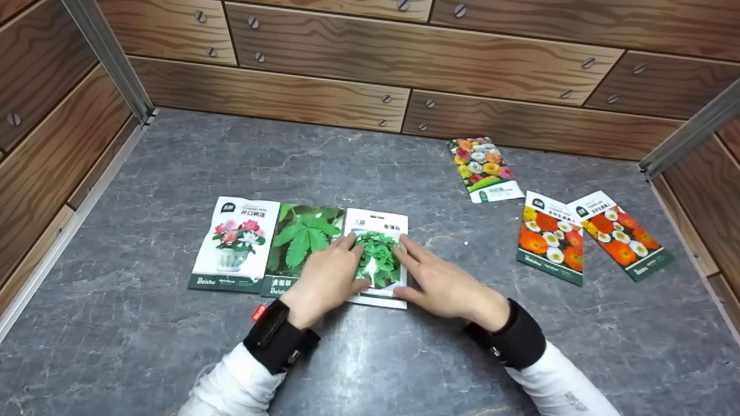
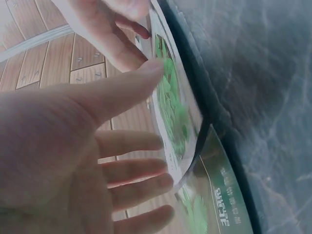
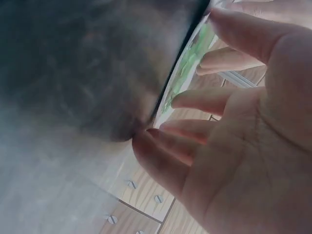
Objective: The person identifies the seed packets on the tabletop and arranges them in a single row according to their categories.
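Note:
A white seed packet with a green leafy plant on it (image 1: 380, 254) lies flat on the grey table. My left hand (image 1: 326, 276) rests over its left side, with the fingers extended and the fingertips on the packet. On the opposite edge my right hand (image 1: 444, 284) touches the packet with loosely straight fingers. Just left of it, and partly under my left hand, is a seed packet with a fern-like green leaf (image 1: 302, 234). Beside that lies a white packet with pink flowers in a pot (image 1: 234, 245). In the left wrist view, the leafy-plant packet (image 2: 170, 97) is seen edge-on near my thumb.
Two packets with orange and white flowers, one upright (image 1: 550, 240) and one slanted (image 1: 621, 237), lie to the right, their top corners meeting. Behind them is a packet with multicoloured flowers (image 1: 483, 167). Wood-patterned panels (image 1: 324, 63) wall the table's back and sides.

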Tool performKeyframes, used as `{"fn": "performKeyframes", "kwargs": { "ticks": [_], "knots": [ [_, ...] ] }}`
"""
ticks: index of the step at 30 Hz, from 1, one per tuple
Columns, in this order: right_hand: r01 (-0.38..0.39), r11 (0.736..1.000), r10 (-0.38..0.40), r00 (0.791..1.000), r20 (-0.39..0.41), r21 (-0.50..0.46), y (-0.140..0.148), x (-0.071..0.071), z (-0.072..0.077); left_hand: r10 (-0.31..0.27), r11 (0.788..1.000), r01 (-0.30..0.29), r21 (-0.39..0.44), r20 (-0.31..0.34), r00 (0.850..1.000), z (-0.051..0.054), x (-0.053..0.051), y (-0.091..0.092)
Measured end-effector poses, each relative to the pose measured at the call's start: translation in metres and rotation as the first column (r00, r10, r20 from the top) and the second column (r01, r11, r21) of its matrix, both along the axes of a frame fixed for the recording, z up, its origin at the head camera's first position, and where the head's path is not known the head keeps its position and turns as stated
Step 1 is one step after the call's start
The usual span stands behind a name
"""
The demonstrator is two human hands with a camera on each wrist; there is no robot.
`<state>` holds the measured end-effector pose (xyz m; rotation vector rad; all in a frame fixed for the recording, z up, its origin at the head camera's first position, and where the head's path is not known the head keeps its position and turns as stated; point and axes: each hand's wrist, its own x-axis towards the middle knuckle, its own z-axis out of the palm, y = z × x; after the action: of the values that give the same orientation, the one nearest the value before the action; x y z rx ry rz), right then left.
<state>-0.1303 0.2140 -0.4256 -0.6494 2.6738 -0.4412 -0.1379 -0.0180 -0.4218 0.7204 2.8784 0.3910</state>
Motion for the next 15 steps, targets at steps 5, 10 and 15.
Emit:
{"fn": "performKeyframes", "kwargs": {
  "ticks": [5,10,15],
  "knots": [
    [0.064,0.998,-0.063,0.995,-0.074,0.015,0.009,-0.006,0.003,0.018,0.994,-0.016,0.105,-0.02,1.0,0.0,-0.002,0.001],
    [0.127,0.991,-0.124,0.99,-0.06,0.05,0.025,-0.017,0.007,0.011,0.974,-0.001,0.227,-0.045,0.999,-0.004,-0.002,0.004],
    [0.189,0.98,-0.186,0.981,-0.05,0.065,0.047,-0.035,0.012,-0.039,0.964,0.051,0.259,-0.049,0.998,-0.008,-0.001,0.007]
  ]
}}
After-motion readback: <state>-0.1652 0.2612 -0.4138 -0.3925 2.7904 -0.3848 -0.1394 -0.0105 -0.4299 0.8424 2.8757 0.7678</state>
